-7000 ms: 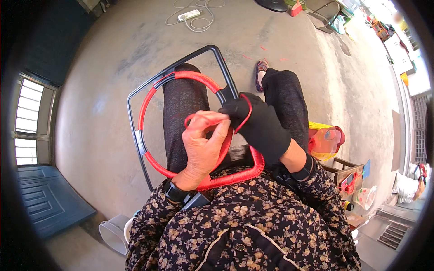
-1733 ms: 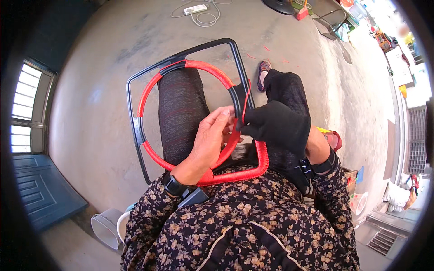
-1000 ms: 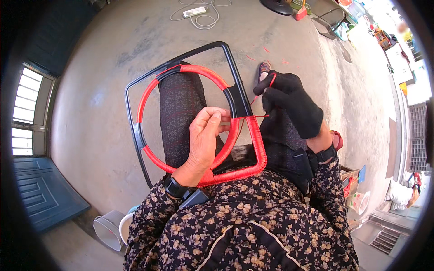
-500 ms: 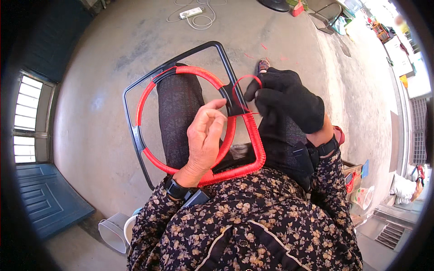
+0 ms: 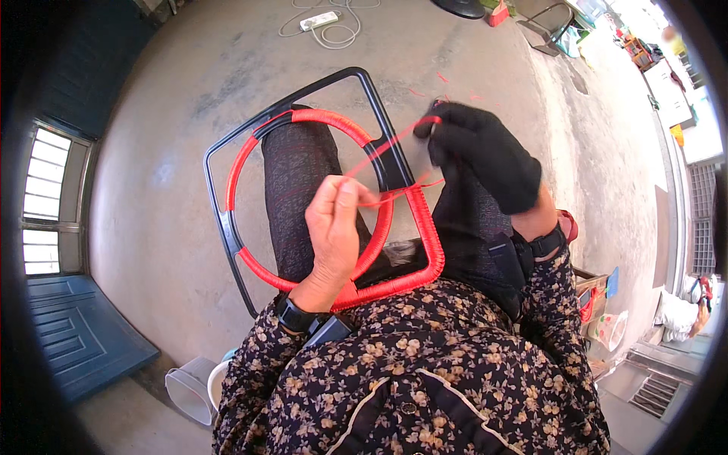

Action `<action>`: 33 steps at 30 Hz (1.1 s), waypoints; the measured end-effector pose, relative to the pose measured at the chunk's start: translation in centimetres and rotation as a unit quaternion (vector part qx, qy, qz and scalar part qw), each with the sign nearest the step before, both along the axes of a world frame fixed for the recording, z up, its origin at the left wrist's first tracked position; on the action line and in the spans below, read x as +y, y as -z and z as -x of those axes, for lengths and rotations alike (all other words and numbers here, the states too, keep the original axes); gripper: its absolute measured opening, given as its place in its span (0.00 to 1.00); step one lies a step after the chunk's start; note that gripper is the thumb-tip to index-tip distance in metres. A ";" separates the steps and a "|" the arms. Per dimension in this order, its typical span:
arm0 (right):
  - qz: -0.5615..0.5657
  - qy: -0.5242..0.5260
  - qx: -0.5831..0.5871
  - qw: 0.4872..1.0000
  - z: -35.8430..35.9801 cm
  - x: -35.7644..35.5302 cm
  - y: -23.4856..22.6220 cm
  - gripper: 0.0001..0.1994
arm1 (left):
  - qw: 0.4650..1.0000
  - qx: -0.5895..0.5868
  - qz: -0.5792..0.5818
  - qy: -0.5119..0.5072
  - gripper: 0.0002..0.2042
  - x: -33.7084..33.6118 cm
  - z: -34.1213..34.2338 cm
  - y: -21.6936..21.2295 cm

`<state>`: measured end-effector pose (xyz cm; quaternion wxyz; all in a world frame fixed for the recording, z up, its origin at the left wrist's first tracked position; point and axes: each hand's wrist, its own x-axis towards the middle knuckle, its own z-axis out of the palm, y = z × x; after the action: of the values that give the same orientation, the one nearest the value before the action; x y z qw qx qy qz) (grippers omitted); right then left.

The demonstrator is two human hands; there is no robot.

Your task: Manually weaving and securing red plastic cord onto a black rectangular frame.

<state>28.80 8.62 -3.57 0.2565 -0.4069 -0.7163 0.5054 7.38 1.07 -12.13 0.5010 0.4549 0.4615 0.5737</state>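
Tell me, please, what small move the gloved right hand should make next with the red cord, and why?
Probably draw the red cord taut. The gloved right hand holds it raised off the black frame, slanting down to the left hand pinching it at the wrapped ring, so the newest turn looks slack.

A bare grey concrete floor (image 5: 189,189) spreads beneath me, sunlit and slightly stained; at twelve o'clock a white power strip (image 5: 319,20) lies with its cable looped loosely beside it; at nine o'clock a barred window (image 5: 45,205) glows bright in a dark wall; at eight o'clock sits a blue panelled door (image 5: 76,334) — shadowed; at seven o'clock a white plastic tub (image 5: 191,390) stands on the floor; from one to three o'clock — clutter along a pale, brightly lit edge, too small to make out.
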 end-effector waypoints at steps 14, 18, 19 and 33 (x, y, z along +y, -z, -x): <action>0.158 -0.053 0.070 0.984 2.1 -1.1 9.8 0.12 | 0.781 -0.245 0.462 0.342 0.13 1.4 0.0 4.7; -0.145 -0.162 -0.082 0.973 -1.0 0.1 9.6 0.18 | 0.852 -0.207 0.415 0.243 0.09 1.2 -1.3 0.6; -0.280 -0.185 -0.092 0.937 -1.6 0.3 8.9 0.18 | 0.852 -0.211 0.415 0.239 0.09 1.0 -1.0 1.2; 0.006 0.369 -0.185 0.911 -9.1 -4.9 4.9 0.14 | 0.936 -0.248 0.188 0.166 0.15 0.5 -0.9 1.2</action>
<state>37.86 3.72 -8.43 0.2849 -0.7304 -0.5465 0.2945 8.25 1.62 -13.36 0.7640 0.2660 0.3397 0.4798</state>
